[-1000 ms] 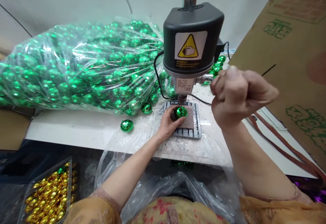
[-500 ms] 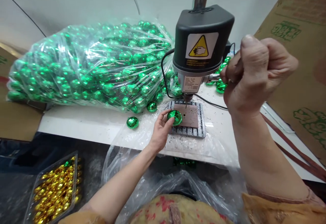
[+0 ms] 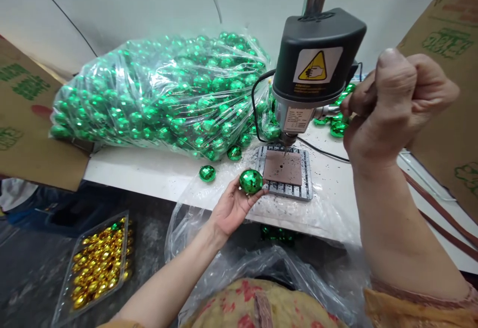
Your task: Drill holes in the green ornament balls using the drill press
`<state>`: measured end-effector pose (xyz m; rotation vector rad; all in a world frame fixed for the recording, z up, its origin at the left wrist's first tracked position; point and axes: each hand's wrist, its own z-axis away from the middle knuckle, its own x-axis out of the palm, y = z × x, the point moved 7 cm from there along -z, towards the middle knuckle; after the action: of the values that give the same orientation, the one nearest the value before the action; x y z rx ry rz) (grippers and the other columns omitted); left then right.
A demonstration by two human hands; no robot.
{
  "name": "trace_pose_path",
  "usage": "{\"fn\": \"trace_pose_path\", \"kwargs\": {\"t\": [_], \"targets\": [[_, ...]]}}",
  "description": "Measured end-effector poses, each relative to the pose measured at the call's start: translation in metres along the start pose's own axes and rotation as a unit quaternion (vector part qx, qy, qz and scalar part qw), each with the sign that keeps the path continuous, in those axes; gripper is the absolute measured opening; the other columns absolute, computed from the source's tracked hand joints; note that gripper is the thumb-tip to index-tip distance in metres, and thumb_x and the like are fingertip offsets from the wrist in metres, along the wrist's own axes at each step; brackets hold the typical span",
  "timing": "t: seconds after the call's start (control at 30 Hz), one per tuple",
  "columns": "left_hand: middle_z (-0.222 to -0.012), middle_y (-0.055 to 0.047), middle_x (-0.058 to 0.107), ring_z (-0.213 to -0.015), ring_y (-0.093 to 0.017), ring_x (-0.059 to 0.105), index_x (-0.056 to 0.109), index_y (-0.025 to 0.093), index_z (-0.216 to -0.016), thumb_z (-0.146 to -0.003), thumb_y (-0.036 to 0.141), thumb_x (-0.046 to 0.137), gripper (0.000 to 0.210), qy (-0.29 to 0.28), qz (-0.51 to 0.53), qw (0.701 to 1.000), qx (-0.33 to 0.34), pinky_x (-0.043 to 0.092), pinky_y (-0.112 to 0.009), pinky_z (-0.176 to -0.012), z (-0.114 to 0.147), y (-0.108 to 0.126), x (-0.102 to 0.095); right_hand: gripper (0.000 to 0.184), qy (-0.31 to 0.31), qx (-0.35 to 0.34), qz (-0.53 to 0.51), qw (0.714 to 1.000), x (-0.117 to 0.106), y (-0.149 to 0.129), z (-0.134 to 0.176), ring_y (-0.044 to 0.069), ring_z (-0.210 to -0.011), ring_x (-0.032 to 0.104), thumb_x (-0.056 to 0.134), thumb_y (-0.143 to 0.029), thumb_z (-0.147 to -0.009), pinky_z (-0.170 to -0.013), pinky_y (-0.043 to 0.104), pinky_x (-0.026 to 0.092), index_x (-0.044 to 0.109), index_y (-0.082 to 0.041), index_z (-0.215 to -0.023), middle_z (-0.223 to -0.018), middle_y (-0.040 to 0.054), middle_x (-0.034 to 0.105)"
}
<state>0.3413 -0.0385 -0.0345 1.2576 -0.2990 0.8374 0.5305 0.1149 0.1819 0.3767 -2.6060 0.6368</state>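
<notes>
In my left hand (image 3: 233,207) rests a shiny green faceted ball (image 3: 250,181), held at the front left of the drill base. My right hand (image 3: 398,106) is wrapped round the dark feed handle (image 3: 364,100) on the side of a small drill press (image 3: 317,61). Under the drill bit (image 3: 286,152) lies a brown board (image 3: 284,167) with a small hole, set on the slotted metal base (image 3: 305,188). Dark shavings are scattered over both. The ball sits apart from the bit.
Left of the drill lies a clear bag (image 3: 160,96) full of green balls. Two loose balls (image 3: 207,173) lie before it. A clear tray (image 3: 125,248) of gold balls stands low at left. Cardboard boxes (image 3: 35,114) flank the white table (image 3: 123,168); plastic sheeting (image 3: 269,263) hangs in front.
My left hand has drawn the green ball back off the board and turned palm up beneath it. My right hand stays on the handle. The whole view has shifted.
</notes>
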Motion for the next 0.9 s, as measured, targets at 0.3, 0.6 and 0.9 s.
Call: {"fn": "trace_pose_path", "kwargs": {"t": [0.3,0.6,0.9], "targets": [[-0.135,-0.01,0.061,-0.122,-0.027,0.061,0.07,0.029,-0.12,-0.079,0.039,0.077,0.042,-0.214,-0.587,0.769,0.133,0.05,-0.041,-0.105,0.074,-0.007,-0.005,0.044,-0.024,0.015,0.017,0.999,0.001,-0.002,0.0,0.003,-0.033,0.032,0.062,-0.027,-0.086,-0.038,0.023,0.02,0.035,-0.019,-0.053,-0.04,-0.0087,0.034],[-0.12,-0.014,0.06,-0.118,-0.033,0.056,0.06,0.021,-0.122,-0.085,0.023,0.066,0.038,0.199,-0.763,0.509,0.344,0.047,-0.051,-0.101,0.025,0.097,-0.07,0.038,-0.002,0.006,0.014,1.0,0.0,-0.003,0.001,0.006,-0.033,0.03,0.063,-0.024,-0.083,-0.039,0.029,0.017,0.04,-0.022,-0.052,-0.04,-0.0082,0.034],[-0.117,-0.009,0.055,-0.111,-0.025,0.059,0.065,0.025,-0.12,-0.087,0.025,0.06,0.033,0.142,-0.718,0.596,0.33,0.05,-0.039,-0.096,-0.007,0.108,-0.078,0.042,-0.02,0.002,0.019,1.0,0.001,-0.004,0.001,0.003,-0.035,0.035,0.062,-0.025,-0.087,-0.042,0.026,0.022,0.038,-0.02,-0.052,-0.042,-0.0082,0.037]]}}
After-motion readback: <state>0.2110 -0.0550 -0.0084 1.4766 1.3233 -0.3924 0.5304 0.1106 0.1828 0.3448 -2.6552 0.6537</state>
